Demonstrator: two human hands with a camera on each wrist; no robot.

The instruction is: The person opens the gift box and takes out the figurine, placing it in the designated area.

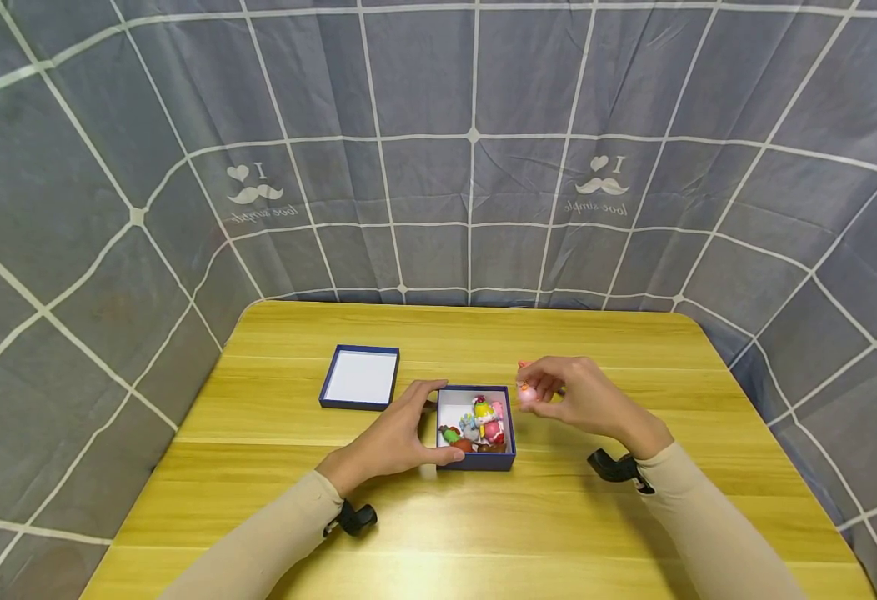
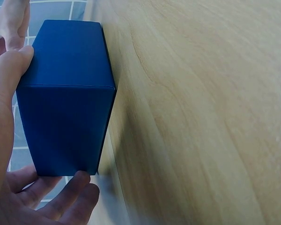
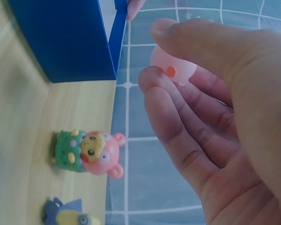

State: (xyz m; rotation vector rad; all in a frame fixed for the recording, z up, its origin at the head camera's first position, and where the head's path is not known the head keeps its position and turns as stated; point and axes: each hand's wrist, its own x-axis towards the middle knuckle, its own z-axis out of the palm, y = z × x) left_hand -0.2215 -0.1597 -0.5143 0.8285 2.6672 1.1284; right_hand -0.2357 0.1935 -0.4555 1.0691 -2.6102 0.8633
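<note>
A blue box (image 1: 476,462) with a white inside stands on the table, several small colourful toy figurines (image 1: 483,421) lying in it. My left hand (image 1: 397,433) holds the box from its left side, thumb at the near wall and fingers at the far one. In the left wrist view those fingers (image 2: 77,197) touch the blue wall (image 2: 65,131). Just right of the box, above the table, my right hand (image 1: 584,396) pinches a pink toy figurine (image 1: 527,392) between thumb and fingers. The right wrist view shows the pink figurine (image 3: 173,65) partly covered by the fingers.
The blue box lid (image 1: 363,377), white inside, lies left of the box. Under the right hand stand a figurine with a pink head and green body (image 3: 86,152) and a blue-and-yellow figurine (image 3: 68,215). A grey checked curtain (image 1: 423,183) surrounds the wooden table (image 1: 281,375).
</note>
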